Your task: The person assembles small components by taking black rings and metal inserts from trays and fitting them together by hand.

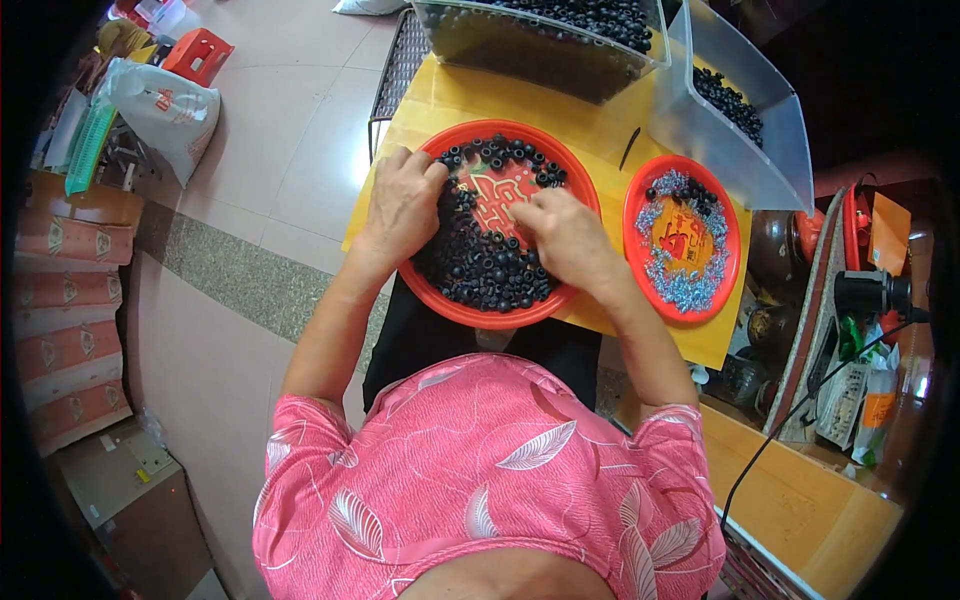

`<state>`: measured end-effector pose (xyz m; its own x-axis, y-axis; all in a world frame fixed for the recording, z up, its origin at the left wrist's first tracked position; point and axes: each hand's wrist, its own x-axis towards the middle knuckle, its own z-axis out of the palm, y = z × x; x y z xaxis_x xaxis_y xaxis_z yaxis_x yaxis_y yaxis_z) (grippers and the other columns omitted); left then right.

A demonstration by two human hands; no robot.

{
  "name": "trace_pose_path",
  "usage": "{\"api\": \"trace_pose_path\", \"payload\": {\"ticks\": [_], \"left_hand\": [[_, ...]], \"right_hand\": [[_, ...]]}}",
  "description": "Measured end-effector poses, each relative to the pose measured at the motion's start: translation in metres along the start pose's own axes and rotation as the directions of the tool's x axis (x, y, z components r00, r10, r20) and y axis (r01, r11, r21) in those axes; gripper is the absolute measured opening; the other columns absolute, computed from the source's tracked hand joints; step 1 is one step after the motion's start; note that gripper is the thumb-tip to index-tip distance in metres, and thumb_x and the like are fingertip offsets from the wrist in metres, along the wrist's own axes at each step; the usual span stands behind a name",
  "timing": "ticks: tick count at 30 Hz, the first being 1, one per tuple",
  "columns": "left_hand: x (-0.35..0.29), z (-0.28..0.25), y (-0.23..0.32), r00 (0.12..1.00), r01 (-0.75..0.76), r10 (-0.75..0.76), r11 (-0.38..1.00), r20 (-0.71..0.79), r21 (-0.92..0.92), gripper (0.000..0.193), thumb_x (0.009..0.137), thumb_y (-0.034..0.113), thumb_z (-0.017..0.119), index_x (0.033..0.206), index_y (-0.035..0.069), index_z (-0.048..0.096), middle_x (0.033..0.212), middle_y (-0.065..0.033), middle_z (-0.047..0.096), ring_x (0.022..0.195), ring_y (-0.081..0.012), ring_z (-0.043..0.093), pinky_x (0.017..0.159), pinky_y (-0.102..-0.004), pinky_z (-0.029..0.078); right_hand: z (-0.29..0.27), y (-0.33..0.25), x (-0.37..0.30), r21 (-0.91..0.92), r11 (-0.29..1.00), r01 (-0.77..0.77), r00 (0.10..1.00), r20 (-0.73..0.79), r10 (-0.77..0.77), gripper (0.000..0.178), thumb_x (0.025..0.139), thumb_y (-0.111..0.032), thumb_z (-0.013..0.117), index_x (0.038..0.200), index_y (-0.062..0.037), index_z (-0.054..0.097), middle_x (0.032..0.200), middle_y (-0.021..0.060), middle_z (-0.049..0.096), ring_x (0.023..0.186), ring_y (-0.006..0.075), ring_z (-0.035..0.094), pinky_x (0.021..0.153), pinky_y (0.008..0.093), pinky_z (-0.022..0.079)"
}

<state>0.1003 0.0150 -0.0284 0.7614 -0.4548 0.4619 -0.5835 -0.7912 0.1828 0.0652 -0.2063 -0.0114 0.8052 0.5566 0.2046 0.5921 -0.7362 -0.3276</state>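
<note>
A large red round tray point(590, 190) holds many small black round pieces point(490, 275), some with a hole in the middle. They lie heaped along its near side and in a ring round its patterned red bottom. Over the tray's left rim my left hand point(405, 205) is closed, its fingertips down at the black pieces. My right hand point(568, 235) is curled closed above the right part of the tray, thumb and fingers together. What either hand pinches is hidden. To the right, a smaller red plate point(632, 235) carries small shiny silvery-blue parts point(690, 290) and a few black pieces.
Behind the tray a clear bin point(540, 62) of black pieces stands on the yellow board point(425, 100). Another clear bin point(790, 150) is tilted at the right, beside a thin dark stick point(630, 148). A white sack point(165, 115) and red stool point(198, 57) stand at left.
</note>
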Motion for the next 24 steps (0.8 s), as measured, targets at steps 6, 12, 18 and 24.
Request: {"api": "trace_pose_path", "payload": {"ticks": [6, 12, 18, 24], "left_hand": [[-0.006, -0.002, 0.005, 0.987, 0.073, -0.107, 0.963, -0.121, -0.259, 0.009, 0.066, 0.002, 0.057, 0.076, 0.004, 0.057, 0.074, -0.0107, 0.056, 0.074, -0.0268, 0.053, 0.066, -0.0366, 0.041], [-0.030, -0.010, 0.025, 0.834, 0.262, -0.471, -0.119, 0.287, -0.958, 0.010, 0.081, 0.002, 0.055, 0.090, 0.000, 0.059, 0.086, -0.0091, 0.061, 0.071, -0.0155, 0.059, 0.063, -0.0258, 0.048], [-0.043, -0.011, 0.040, 0.830, 0.180, -0.261, -0.712, 0.494, -0.678, 0.016, 0.081, 0.001, 0.055, 0.097, 0.000, 0.056, 0.089, -0.0115, 0.061, 0.072, -0.0163, 0.059, 0.064, -0.0260, 0.050], [-0.047, -0.010, 0.053, 0.805, 0.220, -0.229, -0.742, 0.547, -0.634, 0.020, 0.082, 0.003, 0.055, 0.102, 0.002, 0.055, 0.092, -0.0127, 0.059, 0.074, -0.0155, 0.057, 0.064, -0.0268, 0.046]], "right_hand": [[0.016, -0.007, -0.002, -0.042, 0.999, -0.019, 1.000, -0.012, 0.019, 0.017, 0.069, 0.002, 0.053, 0.085, -0.0035, 0.057, 0.081, 0.0135, 0.054, 0.081, 0.0302, 0.054, 0.070, 0.0382, 0.046], [0.014, -0.011, -0.007, 0.065, 0.994, -0.085, 0.983, -0.157, 0.094, 0.010, 0.072, 0.001, 0.054, 0.082, -0.0005, 0.054, 0.079, 0.0148, 0.054, 0.078, 0.0325, 0.055, 0.068, 0.0380, 0.045], [0.001, -0.032, -0.013, 0.544, 0.805, -0.236, 0.932, -0.108, 0.346, 0.013, 0.076, 0.001, 0.054, 0.089, 0.0017, 0.055, 0.082, 0.0132, 0.058, 0.074, 0.0247, 0.058, 0.066, 0.0304, 0.046], [-0.012, -0.047, -0.018, 0.843, 0.457, -0.282, 0.891, 0.055, 0.450, 0.013, 0.082, 0.000, 0.053, 0.093, -0.0002, 0.060, 0.076, -0.0001, 0.057, 0.068, 0.0049, 0.053, 0.058, 0.0181, 0.043]]}}
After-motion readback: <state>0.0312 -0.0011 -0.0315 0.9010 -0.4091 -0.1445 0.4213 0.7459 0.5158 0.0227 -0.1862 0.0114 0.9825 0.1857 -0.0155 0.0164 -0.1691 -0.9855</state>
